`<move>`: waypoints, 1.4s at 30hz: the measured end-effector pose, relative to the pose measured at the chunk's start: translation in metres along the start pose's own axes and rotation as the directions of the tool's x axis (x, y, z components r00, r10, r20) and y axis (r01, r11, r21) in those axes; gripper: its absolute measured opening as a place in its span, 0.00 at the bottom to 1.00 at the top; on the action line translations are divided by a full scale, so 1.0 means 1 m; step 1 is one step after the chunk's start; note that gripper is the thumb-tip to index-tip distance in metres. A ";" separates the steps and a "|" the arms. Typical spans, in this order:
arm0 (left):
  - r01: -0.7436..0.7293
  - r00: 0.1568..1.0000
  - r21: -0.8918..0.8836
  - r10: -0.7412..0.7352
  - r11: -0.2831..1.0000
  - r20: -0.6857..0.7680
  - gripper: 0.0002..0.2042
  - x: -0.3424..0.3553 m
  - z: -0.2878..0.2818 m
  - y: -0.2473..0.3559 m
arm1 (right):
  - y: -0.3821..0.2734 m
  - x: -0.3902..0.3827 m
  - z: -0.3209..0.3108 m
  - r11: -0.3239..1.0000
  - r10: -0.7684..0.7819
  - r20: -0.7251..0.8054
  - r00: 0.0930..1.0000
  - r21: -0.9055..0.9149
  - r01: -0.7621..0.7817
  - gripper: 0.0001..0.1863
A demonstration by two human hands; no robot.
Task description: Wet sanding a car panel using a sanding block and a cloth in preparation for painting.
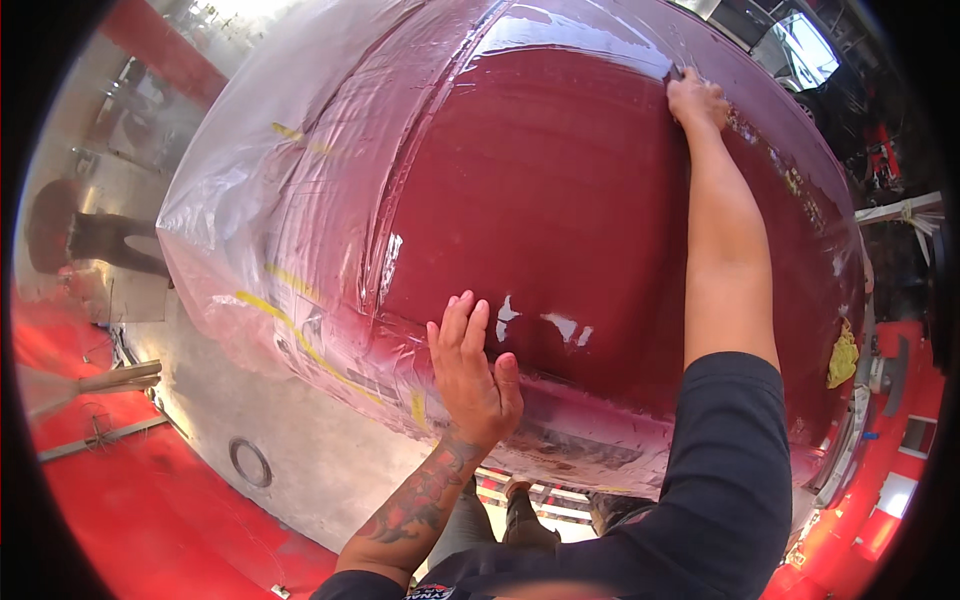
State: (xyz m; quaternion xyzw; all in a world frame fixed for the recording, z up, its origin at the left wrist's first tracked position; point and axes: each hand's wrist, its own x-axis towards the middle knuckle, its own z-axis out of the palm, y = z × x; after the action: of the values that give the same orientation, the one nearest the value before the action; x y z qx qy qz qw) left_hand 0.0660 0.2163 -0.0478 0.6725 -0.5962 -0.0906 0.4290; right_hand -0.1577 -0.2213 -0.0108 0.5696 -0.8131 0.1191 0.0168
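I'd glide that small dark block (674, 74) flat and lightly — the right hand (699, 101) grips it — across the wet red car panel (560, 190), left hand (472, 385) empty, fingers loosely spread.

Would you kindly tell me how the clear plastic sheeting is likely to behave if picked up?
The clear plastic sheeting would probably be floppy, as it drapes in loose wrinkles and folds. It is likely light for its size and perhaps easily torn, since it looks thin and see-through.
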 end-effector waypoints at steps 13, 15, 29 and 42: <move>0.009 1.000 -0.074 -0.011 0.997 -0.025 0.27 -0.005 0.001 -0.002 | -0.009 -0.310 -0.045 0.213 -0.961 -0.094 0.259 0.341 0.916 0.27; 0.009 1.000 -0.077 -0.011 0.997 -0.026 0.28 -0.006 0.003 -0.004 | -0.015 -0.287 -0.044 0.139 -0.983 -0.064 0.173 0.360 0.923 0.25; 0.030 0.997 -0.159 -0.041 0.987 -0.065 0.28 -0.010 -0.004 -0.010 | -0.053 -0.312 -0.039 0.254 -0.956 -0.068 0.285 0.292 0.922 0.22; -0.017 0.996 -0.293 -0.009 0.956 -0.086 0.27 -0.007 0.002 -0.003 | -0.126 -0.155 0.023 0.521 -0.850 -0.126 0.512 -0.051 0.852 0.19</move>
State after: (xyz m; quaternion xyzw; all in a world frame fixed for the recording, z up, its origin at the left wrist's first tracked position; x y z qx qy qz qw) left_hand 0.0645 0.2209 -0.0537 0.6037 -0.5585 -0.1481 0.5493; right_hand 0.0164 -0.1240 -0.0360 0.8853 -0.4259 0.1406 0.1228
